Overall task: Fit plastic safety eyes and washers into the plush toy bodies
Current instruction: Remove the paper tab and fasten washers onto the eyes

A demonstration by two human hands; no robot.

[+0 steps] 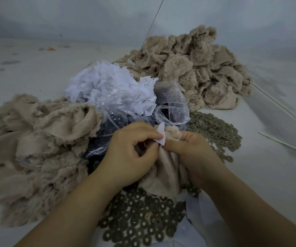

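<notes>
Head view, left to right. Left and lower left of frame: a heap of beige plush pieces [33,148], mostly backing side up; no fitted eyes can be made out on them, so whether this is the finished lot or not cannot be told

Centre: a clear plastic bag [161,111] with dark small parts inside, likely the safety eyes, and above it a mound of white fabric scraps [108,86]

Lower centre: the left hand [131,154], fingers curled, pinches a small white patch [161,135] against the plush body [165,168] being worked. Just beside it the right hand [195,150] grips the same body at its top edge, fingers curled round the fabric. No eye or washer is visible between the fingers

Bottom centre, and again at right of centre: loose washers [140,216] spread in plenty on the table [268,175]

Upper right: a larger pile of plush bodies [197,68]; at far right thin white sticks [286,145]

Judgement: one body is mid-fitting, patch being placed, eye and washer not yet seen on it; with two big piles and so many washers lying out, much of the job looks to remain
</notes>
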